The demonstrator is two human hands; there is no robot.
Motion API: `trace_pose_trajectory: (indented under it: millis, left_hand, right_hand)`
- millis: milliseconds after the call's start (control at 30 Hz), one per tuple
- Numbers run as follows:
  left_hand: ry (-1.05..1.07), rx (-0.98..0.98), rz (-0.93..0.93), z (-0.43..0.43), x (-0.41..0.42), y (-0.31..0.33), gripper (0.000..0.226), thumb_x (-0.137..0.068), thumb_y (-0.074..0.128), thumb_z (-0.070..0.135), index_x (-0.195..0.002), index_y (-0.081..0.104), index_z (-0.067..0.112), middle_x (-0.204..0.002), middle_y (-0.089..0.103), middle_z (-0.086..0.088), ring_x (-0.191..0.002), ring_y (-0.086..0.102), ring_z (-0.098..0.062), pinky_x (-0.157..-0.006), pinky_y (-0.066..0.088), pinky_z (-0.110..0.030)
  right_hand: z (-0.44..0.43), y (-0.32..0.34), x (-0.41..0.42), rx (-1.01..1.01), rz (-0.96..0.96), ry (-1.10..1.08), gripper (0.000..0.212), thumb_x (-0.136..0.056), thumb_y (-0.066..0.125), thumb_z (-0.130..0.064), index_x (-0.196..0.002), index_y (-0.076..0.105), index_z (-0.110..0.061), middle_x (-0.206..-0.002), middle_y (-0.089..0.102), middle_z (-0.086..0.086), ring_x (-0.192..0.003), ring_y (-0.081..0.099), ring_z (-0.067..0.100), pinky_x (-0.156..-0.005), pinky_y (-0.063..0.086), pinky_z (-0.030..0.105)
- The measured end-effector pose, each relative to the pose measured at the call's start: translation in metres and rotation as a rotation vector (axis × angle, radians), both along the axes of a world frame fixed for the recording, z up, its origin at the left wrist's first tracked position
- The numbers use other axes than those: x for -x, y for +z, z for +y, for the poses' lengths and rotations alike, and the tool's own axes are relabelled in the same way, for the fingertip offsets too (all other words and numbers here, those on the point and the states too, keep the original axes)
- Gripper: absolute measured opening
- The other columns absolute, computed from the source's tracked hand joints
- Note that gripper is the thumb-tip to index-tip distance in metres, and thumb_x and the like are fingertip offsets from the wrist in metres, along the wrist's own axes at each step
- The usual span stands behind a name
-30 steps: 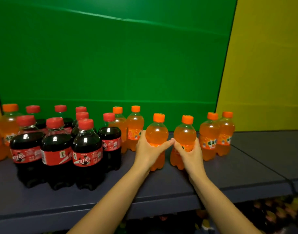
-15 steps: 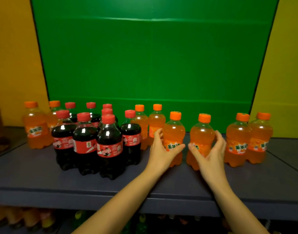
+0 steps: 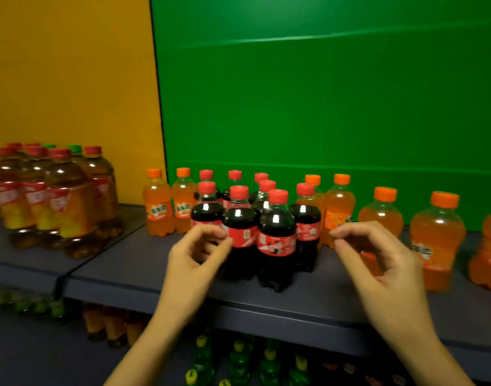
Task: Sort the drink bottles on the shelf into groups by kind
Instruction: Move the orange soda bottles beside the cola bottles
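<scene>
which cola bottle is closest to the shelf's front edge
The cola bottle at the group's front right: its base reaches nearer the shelf edge than any other cola's.

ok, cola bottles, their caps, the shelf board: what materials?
Cola bottles: clear glossy plastic, probably PET; sharp highlights, see-through above the liquid.
Caps: opaque red plastic, duller sheen.
Shelf: matte grey-blue, no glare; painted metal or laminate, can't tell.

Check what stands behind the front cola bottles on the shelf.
Rear cola bottles, only caps and necks showing, plus orange soda bottles at rear right. Their lower parts are covered by the front cola bottles.
</scene>
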State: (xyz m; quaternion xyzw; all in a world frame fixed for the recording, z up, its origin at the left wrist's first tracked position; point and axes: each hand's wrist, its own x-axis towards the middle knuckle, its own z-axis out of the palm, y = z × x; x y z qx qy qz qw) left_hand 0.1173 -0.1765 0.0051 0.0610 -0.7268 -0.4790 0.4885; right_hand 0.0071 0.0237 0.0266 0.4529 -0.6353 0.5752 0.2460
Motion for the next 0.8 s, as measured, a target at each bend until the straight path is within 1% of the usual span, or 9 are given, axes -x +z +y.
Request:
trace_pose_trajectory:
  millis: [67,200,300,400,500,567,633,733,800]
  left_hand:
    - [0.085,-0.012,0.011,-0.037,-0.016,0.000,0.017,-0.071,0.068,0.037,-0.076,0.063,0.023,-0.074,0.062,0.000,-0.070,0.056,-0.019,-0.065,0.048,-0.037]
    - [0.214,-0.005,-0.052,-0.107,-0.036,0.002,0.010,-0.082,0.066,0.011,-0.087,0.059,0.017,-0.082,0.062,-0.004,-0.077,0.056,-0.019,-0.063,0.045,-0.017]
    - [0.243,0.035,-0.148,-0.146,-0.041,0.006,0.022,-0.082,0.067,0.015,-0.100,0.054,0.015,-0.091,0.060,-0.004,-0.078,0.055,-0.011,-0.066,0.044,-0.016]
    - [0.220,0.070,-0.269,-0.177,-0.036,0.012,0.044,-0.080,0.068,0.019,-0.115,0.042,0.016,-0.104,0.050,0.004,-0.086,0.050,-0.006,-0.071,0.039,-0.012]
    - [0.216,0.116,-0.402,-0.216,-0.019,0.008,0.075,-0.075,0.074,0.025,-0.132,0.028,0.008,-0.127,0.043,-0.005,-0.111,0.048,-0.016,-0.092,0.041,-0.026]
    - [0.163,0.079,-0.491,-0.238,-0.005,0.004,0.094,-0.068,0.079,0.029,-0.137,0.018,0.008,-0.139,0.039,-0.012,-0.123,0.046,-0.025,-0.102,0.041,-0.039]
    - [0.081,0.022,-0.510,-0.250,0.009,0.003,0.105,-0.062,0.082,0.029,-0.139,0.013,0.010,-0.140,0.040,-0.012,-0.123,0.047,-0.027,-0.103,0.041,-0.041]
    - [0.018,-0.050,-0.456,-0.258,0.027,0.003,0.097,-0.063,0.083,0.020,-0.136,0.020,0.010,-0.133,0.046,-0.011,-0.120,0.049,-0.026,-0.098,0.042,-0.037]
    - [-0.004,-0.104,-0.435,-0.263,0.035,-0.001,0.082,-0.063,0.083,0.020,-0.128,0.033,0.013,-0.126,0.052,-0.010,-0.115,0.053,-0.026,-0.094,0.045,-0.037]
  right_hand:
    - [-0.032,-0.002,-0.022,-0.028,-0.015,0.079,0.012,-0.082,0.058,-0.017,-0.083,0.064,-0.028,-0.087,0.064,-0.010,-0.081,0.061,0.006,-0.070,0.045,0.013]
    - [-0.108,-0.003,-0.059,-0.117,-0.032,0.217,0.014,-0.083,0.056,-0.014,-0.087,0.066,-0.024,-0.089,0.065,-0.013,-0.088,0.062,0.002,-0.075,0.046,0.012]
    - [-0.166,-0.008,-0.078,-0.153,-0.093,0.288,0.018,-0.085,0.053,-0.015,-0.095,0.064,-0.025,-0.095,0.063,-0.016,-0.094,0.060,0.002,-0.080,0.047,0.013]
    - [-0.222,-0.013,-0.086,-0.192,-0.132,0.271,0.028,-0.088,0.053,-0.012,-0.113,0.055,-0.026,-0.109,0.055,-0.016,-0.106,0.052,-0.002,-0.090,0.040,0.011]
    - [-0.271,-0.016,-0.081,-0.271,-0.218,0.146,0.045,-0.091,0.050,-0.010,-0.134,0.037,-0.017,-0.128,0.040,-0.008,-0.123,0.039,0.005,-0.096,0.025,0.008]
    - [-0.296,-0.016,-0.074,-0.299,-0.314,0.084,0.056,-0.091,0.048,-0.008,-0.141,0.024,-0.011,-0.145,0.029,0.001,-0.134,0.030,0.015,-0.104,0.023,0.017]
    - [-0.315,-0.016,-0.067,-0.314,-0.389,0.035,0.062,-0.091,0.048,-0.007,-0.145,0.016,-0.007,-0.152,0.019,0.006,-0.139,0.025,0.021,-0.112,0.022,0.028]
    - [-0.333,-0.019,-0.056,-0.289,-0.450,-0.029,0.066,-0.090,0.047,-0.004,-0.146,0.012,-0.005,-0.153,0.016,0.009,-0.140,0.022,0.024,-0.115,0.023,0.035]
    - [-0.339,-0.022,-0.052,-0.268,-0.457,-0.052,0.068,-0.089,0.046,-0.001,-0.146,0.010,-0.005,-0.153,0.016,0.009,-0.141,0.022,0.025,-0.115,0.023,0.038]
